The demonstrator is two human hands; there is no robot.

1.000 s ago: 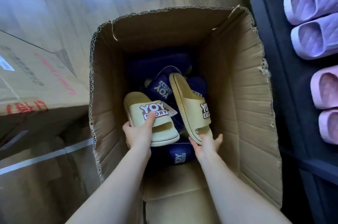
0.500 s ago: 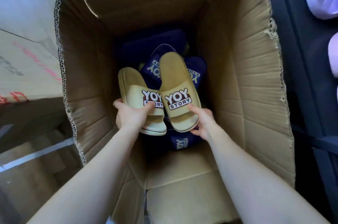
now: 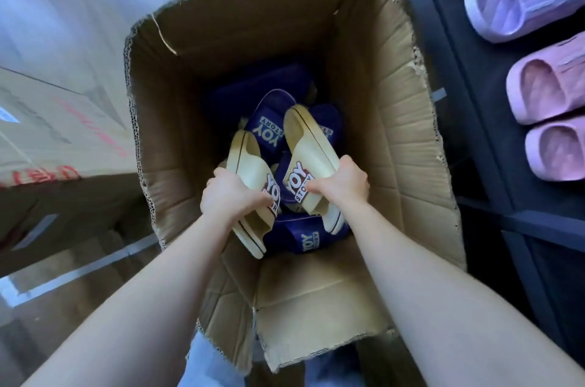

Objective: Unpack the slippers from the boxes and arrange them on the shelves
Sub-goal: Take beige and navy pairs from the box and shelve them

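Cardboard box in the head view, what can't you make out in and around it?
1. Head view: count of navy slippers; left hand, right hand and their yellow slippers cover the pile.
2. Head view: lilac slippers on the shelf, cut by top and right edges.
3. Head view: red print on the neighbouring box, blurred.

Navy slippers, far end of box: mostly buried under the yellow pair and in shadow; I cannot count them.
Lilac slippers, on shelf: cut off at the view's top and right edges.
Left carton: red print blurred; I can't read it.
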